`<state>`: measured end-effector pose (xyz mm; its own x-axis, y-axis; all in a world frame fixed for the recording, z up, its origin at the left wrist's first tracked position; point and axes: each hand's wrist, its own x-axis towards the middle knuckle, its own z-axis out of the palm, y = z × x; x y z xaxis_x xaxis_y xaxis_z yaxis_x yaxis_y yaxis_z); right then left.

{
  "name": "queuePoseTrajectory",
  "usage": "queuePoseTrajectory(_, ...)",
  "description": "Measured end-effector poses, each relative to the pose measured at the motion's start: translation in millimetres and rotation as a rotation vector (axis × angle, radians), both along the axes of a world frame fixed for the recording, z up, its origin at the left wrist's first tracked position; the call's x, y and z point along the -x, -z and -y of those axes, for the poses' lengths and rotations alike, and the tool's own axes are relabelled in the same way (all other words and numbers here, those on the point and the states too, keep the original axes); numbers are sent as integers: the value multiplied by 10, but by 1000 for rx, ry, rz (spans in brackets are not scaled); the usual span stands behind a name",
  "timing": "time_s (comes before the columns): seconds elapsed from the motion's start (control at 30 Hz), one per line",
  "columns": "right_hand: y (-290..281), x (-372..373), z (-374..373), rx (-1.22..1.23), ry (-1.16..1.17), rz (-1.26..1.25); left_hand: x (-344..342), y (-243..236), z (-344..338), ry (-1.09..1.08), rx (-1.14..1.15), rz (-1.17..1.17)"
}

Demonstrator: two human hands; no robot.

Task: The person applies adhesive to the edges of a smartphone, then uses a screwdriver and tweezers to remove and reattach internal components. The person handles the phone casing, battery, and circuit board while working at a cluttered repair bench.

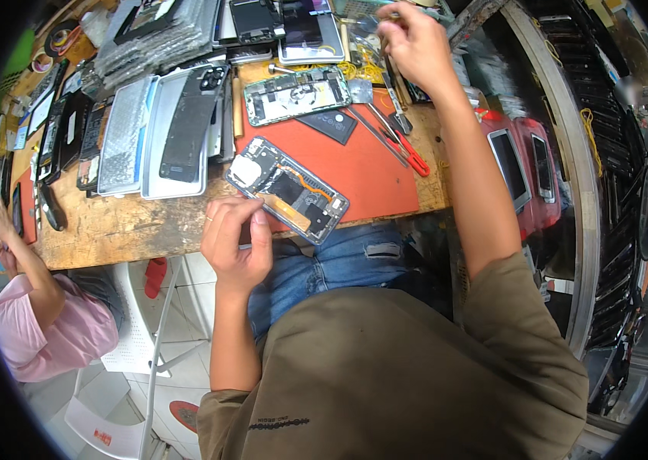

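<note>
Left hand (233,239) pinched open phone (293,190)

The phone was at the 7 o'clock edge of the mat (381,180), between thumb and fingers. At the phone's 1 o'clock, the right hand (410,42) was narrow; whether it held anything, I could not tell. A red tool (415,156) lay at 2 o'clock.

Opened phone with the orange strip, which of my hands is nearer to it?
Left. Your left hand holds the opened phone by its edge; your right hand is well away, beyond it to the right, near the yellow wires.
</note>
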<state>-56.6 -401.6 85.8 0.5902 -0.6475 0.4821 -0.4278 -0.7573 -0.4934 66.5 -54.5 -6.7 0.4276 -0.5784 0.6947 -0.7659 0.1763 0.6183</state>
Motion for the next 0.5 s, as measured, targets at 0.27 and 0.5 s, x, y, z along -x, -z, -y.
queuePoseTrajectory(0.27,-314,730,-1125,-154,-170,103,172,-266,16,66,-302,104)
queuePoseTrajectory(0.5,130,802,-1513,-134,-377,26,442,-281,68,35,-418,178)
